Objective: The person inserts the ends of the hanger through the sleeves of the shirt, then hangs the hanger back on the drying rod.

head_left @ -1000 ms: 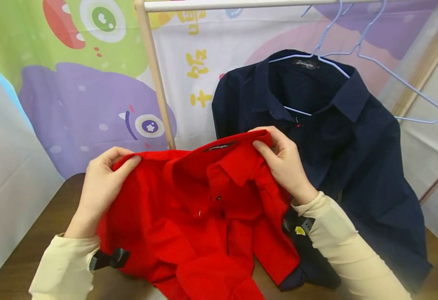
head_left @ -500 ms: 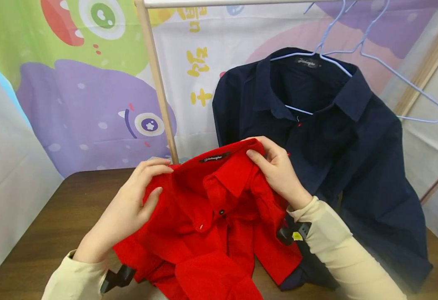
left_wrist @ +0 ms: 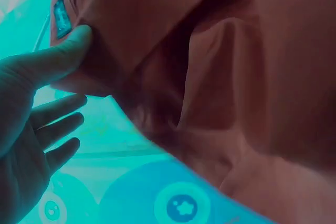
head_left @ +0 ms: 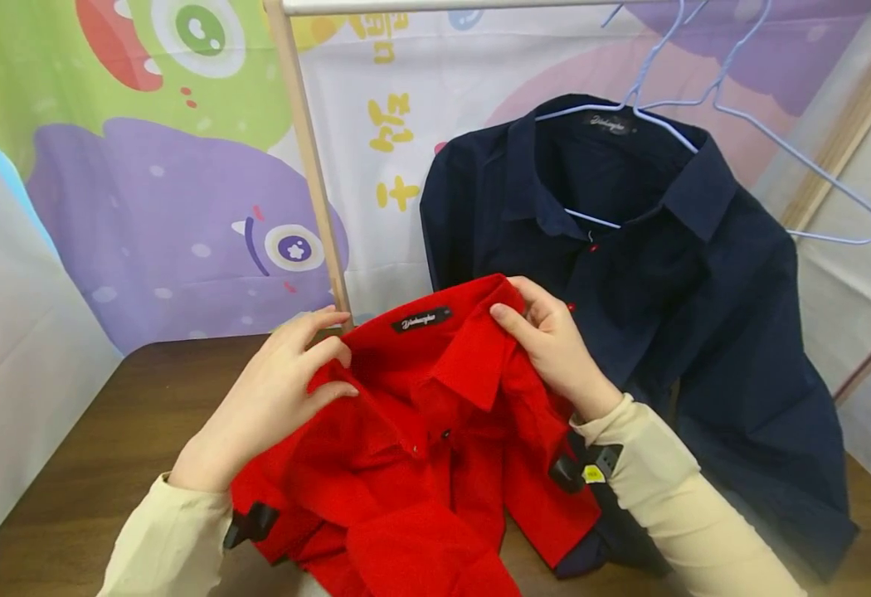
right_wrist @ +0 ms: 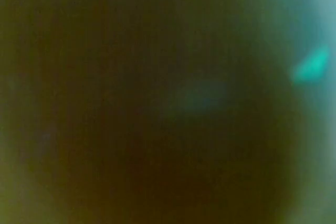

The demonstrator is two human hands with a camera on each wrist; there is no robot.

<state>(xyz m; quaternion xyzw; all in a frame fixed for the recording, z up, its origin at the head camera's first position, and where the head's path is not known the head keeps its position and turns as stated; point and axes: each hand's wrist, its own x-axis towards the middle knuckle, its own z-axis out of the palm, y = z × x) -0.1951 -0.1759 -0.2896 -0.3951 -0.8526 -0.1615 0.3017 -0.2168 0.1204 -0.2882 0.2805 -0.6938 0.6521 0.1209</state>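
Observation:
A red collared shirt with a black neck label hangs tilted above the table, its lower part toward me. At the right side of its collar, my right hand pinches the cloth between thumb and fingers. My left hand is at the collar's left side, thumb apart from its loosely bent fingers. In the left wrist view, the left thumb lies against the collar edge and the other fingers extend below it, away from the cloth. The right wrist view is dark and blurred.
A navy shirt hangs behind on a light blue wire hanger. Another hanger is beside it, under the rack's white bar. A wooden rack post rises at left from the brown table. A cartoon-printed curtain hangs behind.
My left hand has let go of the red shirt's left shoulder and moved right to the collar. The right hand keeps its pinch, slightly lower; the shirt's left side has dropped.

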